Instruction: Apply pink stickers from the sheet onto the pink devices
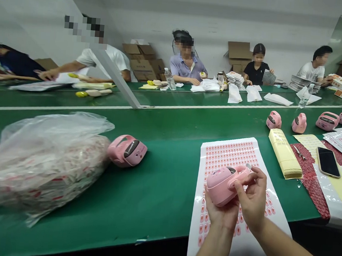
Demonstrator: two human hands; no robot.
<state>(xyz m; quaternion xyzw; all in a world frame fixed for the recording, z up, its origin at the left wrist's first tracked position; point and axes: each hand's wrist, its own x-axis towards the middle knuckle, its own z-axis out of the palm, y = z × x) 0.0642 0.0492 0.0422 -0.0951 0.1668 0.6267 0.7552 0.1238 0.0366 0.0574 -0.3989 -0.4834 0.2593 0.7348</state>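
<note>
A small pink device with a carrying handle and a dark window [220, 184] is held above a sticker sheet. My left hand [221, 215] cups it from below, fingers closed around its underside. My right hand [254, 195] is closed at the handle, with the thumb pressed on its near end. A small pale round piece [248, 166] shows by the right fingertips; whether it belongs to the device I cannot tell. Beneath both hands lies the white sheet [209, 145] with rows of small pink-and-red stickers.
Left on the green table [154, 190] are a clear plastic bag [52, 166] of small packets and another pink device [127, 151]. To the right lie yellow backing paper [285, 154], tweezers [299, 152], a phone [328, 162] and several more pink devices [327, 121]. Several people sit opposite.
</note>
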